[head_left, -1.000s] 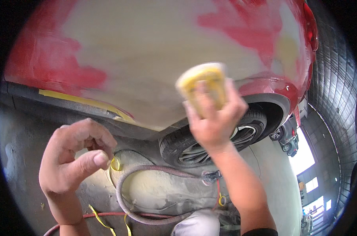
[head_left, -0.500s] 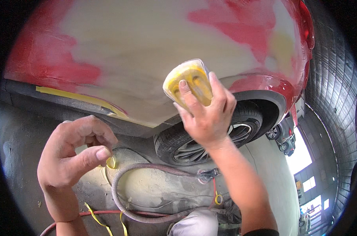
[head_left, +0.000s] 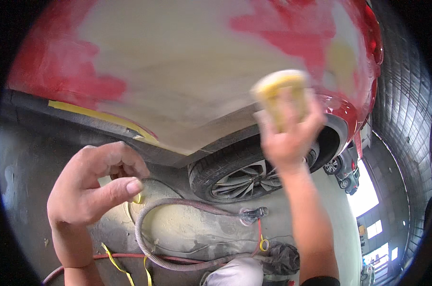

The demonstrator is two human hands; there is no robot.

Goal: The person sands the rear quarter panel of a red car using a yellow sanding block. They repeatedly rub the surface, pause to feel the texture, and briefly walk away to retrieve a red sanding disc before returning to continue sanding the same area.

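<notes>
My right hand (head_left: 292, 133), blurred, grips a yellow sanding block (head_left: 278, 81) with a pale base against the car's side panel (head_left: 144, 52), just above the rear wheel arch. The panel has pale tan and grey patches among red paint, with a strip of yellow masking tape (head_left: 87, 111) along its lower edge. My left hand (head_left: 96, 186) hangs at the lower left, away from the panel, its fingers loosely curled with a gap to the thumb and nothing visible between them.
Below is a tyre and wheel (head_left: 244, 183). On the dusty floor lie a corrugated hose (head_left: 144, 233), a power sander (head_left: 251, 214), a red hose (head_left: 125, 255) and loose yellow tape strips (head_left: 116, 264). A knee (head_left: 235, 274) shows at bottom. Another car (head_left: 344, 171) stands at the right.
My right hand and the sanding block moved slightly left by half a second ago, then right towards the wheel arch now. My left hand has stayed nearly in place.
</notes>
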